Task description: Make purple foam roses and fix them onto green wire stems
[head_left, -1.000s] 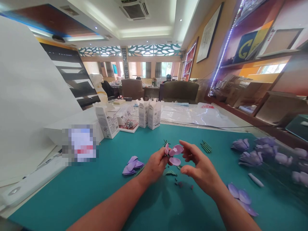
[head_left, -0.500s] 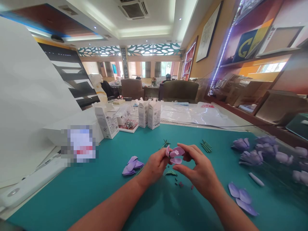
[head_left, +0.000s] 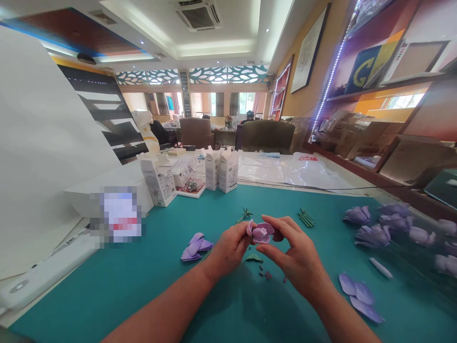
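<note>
A small pinkish-purple artificial flower [head_left: 262, 232] with a pale centre is between my two hands above the green mat. My left hand [head_left: 233, 245] grips it from the left, fingers wrapped at its base. The thumb and forefinger of my right hand [head_left: 294, 245] press on its petals from above and below. Under the hands lie a green leaf piece [head_left: 253, 258] and several small scraps [head_left: 268, 275]. A stack of loose purple petals [head_left: 196, 247] lies left of my left hand. More loose petals [head_left: 361, 295] rest right of my right forearm.
Several purple flowers [head_left: 373, 235] lie at the right, with a pale tapered piece [head_left: 380, 268] nearby. Green stem pieces [head_left: 306, 217] and a spiky green part [head_left: 246, 214] lie beyond my hands. White boxes [head_left: 228, 171] and a tray [head_left: 193, 193] stand at the mat's far edge.
The flower's petals have drawn closer together around the centre, the lower one moving up. My right thumb and forefinger have stayed about it; my left hand has hardly moved.
</note>
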Action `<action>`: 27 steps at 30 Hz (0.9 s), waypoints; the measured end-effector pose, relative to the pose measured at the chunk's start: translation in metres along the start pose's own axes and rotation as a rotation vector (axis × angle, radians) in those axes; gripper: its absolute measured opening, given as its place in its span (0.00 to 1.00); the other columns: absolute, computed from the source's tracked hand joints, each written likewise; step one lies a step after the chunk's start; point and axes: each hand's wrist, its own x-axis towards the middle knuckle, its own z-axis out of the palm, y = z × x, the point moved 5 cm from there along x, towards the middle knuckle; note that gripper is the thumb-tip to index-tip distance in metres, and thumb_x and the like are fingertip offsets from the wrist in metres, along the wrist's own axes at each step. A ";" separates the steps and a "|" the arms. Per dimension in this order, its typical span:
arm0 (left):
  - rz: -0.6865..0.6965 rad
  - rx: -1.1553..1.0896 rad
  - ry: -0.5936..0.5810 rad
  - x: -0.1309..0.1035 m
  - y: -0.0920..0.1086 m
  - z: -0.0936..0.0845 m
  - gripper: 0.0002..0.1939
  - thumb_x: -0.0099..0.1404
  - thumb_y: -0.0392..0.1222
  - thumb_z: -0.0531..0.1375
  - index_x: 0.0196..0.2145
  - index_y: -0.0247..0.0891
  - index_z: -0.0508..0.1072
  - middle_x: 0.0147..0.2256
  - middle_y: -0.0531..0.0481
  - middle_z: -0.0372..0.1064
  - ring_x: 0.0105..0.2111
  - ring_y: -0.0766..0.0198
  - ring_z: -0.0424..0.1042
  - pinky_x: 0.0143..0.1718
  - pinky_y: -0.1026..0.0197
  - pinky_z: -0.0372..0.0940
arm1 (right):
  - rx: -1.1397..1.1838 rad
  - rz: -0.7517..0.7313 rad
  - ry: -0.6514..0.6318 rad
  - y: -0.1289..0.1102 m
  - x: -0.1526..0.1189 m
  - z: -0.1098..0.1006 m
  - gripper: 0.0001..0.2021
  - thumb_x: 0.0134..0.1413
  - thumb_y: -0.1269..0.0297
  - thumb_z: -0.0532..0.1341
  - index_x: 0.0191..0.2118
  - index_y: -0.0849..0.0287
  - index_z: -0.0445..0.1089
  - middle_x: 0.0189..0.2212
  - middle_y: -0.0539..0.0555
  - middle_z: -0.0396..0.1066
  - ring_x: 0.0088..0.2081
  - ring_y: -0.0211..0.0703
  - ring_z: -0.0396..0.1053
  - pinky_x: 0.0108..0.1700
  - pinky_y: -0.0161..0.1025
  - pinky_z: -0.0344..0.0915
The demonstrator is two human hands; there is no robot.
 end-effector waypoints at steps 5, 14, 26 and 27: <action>-0.030 0.041 -0.076 0.000 0.003 0.005 0.12 0.68 0.44 0.49 0.37 0.36 0.69 0.33 0.50 0.69 0.32 0.66 0.66 0.35 0.65 0.60 | -0.091 -0.111 0.016 -0.004 -0.001 -0.001 0.31 0.46 0.51 0.65 0.58 0.47 0.61 0.46 0.57 0.64 0.45 0.48 0.67 0.42 0.44 0.70; -0.085 -0.067 -0.136 -0.002 -0.006 0.012 0.14 0.68 0.48 0.48 0.36 0.36 0.67 0.33 0.50 0.68 0.32 0.67 0.67 0.36 0.65 0.62 | -0.133 -0.232 -0.005 -0.013 -0.003 0.003 0.23 0.50 0.55 0.64 0.53 0.50 0.66 0.45 0.58 0.65 0.46 0.49 0.65 0.44 0.44 0.69; -0.091 -0.033 -0.113 -0.001 -0.003 0.008 0.13 0.67 0.46 0.49 0.39 0.36 0.69 0.33 0.51 0.68 0.32 0.66 0.67 0.36 0.65 0.62 | -0.054 -0.126 -0.024 -0.008 -0.001 0.001 0.25 0.49 0.53 0.64 0.53 0.50 0.65 0.47 0.57 0.64 0.48 0.50 0.66 0.46 0.46 0.69; -0.093 -0.034 -0.108 -0.001 -0.002 0.008 0.13 0.67 0.46 0.49 0.40 0.36 0.69 0.33 0.51 0.69 0.33 0.66 0.67 0.36 0.65 0.61 | -0.044 -0.108 -0.023 -0.007 -0.001 0.000 0.26 0.48 0.53 0.64 0.54 0.49 0.64 0.47 0.58 0.64 0.48 0.50 0.66 0.46 0.46 0.68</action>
